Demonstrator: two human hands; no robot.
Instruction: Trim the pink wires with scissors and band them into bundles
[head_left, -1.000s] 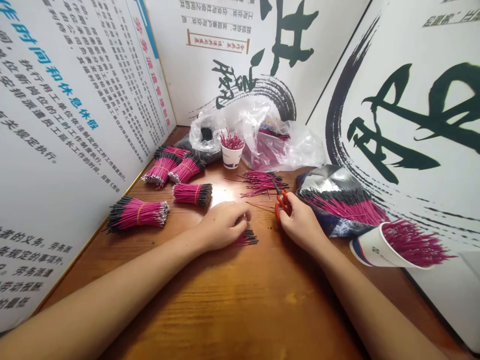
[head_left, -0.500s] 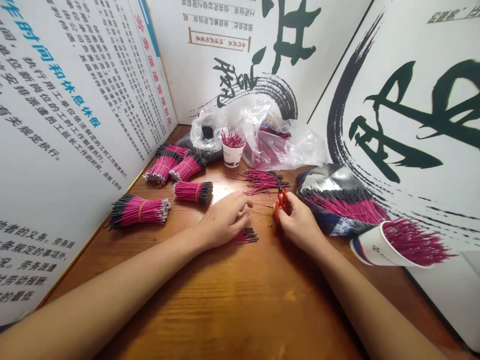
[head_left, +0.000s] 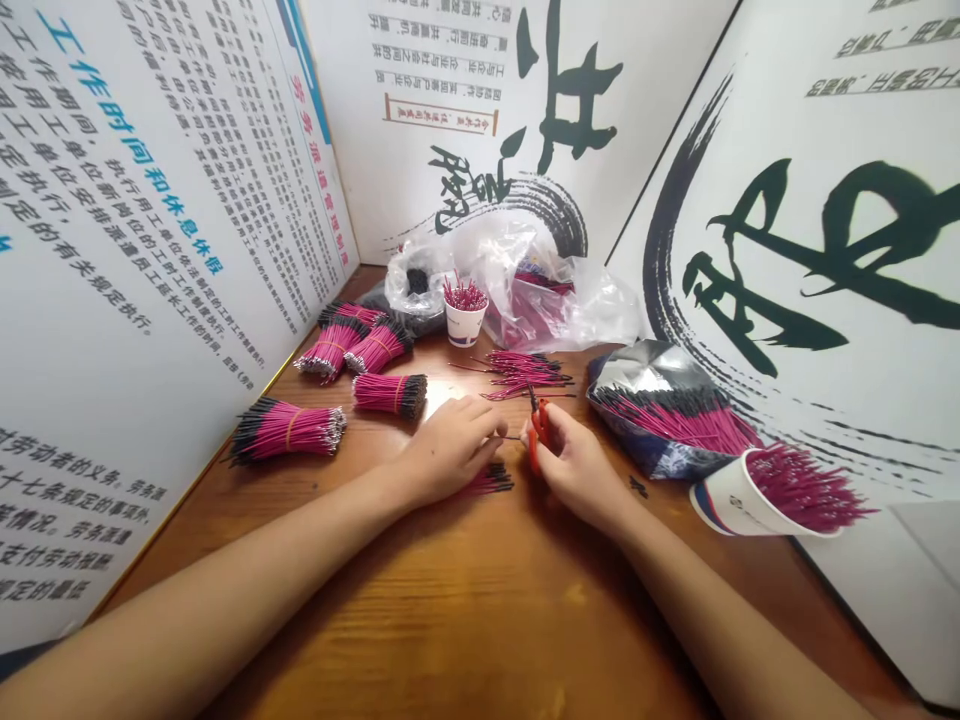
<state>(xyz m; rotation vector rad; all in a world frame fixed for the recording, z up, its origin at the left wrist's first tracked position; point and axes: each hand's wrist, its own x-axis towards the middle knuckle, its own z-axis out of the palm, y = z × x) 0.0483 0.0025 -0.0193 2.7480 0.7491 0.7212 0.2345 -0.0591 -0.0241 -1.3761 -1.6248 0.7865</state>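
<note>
My left hand [head_left: 457, 447] pinches a thin pink wire-like stick, whose dark end [head_left: 513, 437] pokes out toward the right. Most of that stick is hidden by the fingers. In my right hand [head_left: 581, 458] are red-handled scissors [head_left: 535, 436], tucked into the palm with the dark blades pointing up and away. My right fingertips are at the stick's dark end; whether they grip it I cannot tell. Below my left hand lies a small group of black-tipped pink sticks [head_left: 491, 480]. A loose pile of similar sticks [head_left: 525, 372] lies just beyond both hands.
Banded bundles [head_left: 289, 430] of sticks lie on the left. Behind stand a paper cup [head_left: 465, 325] and clear plastic bags [head_left: 600, 300]. An open foil bag [head_left: 660, 365] of sticks and a tilted paper cup [head_left: 731, 500] are on the right. Printed panels [head_left: 420, 60] enclose the table.
My right hand has moved left, closing the gap to my left hand and the stick's dark end. The scissors have moved with it. The view has shifted slightly.
</note>
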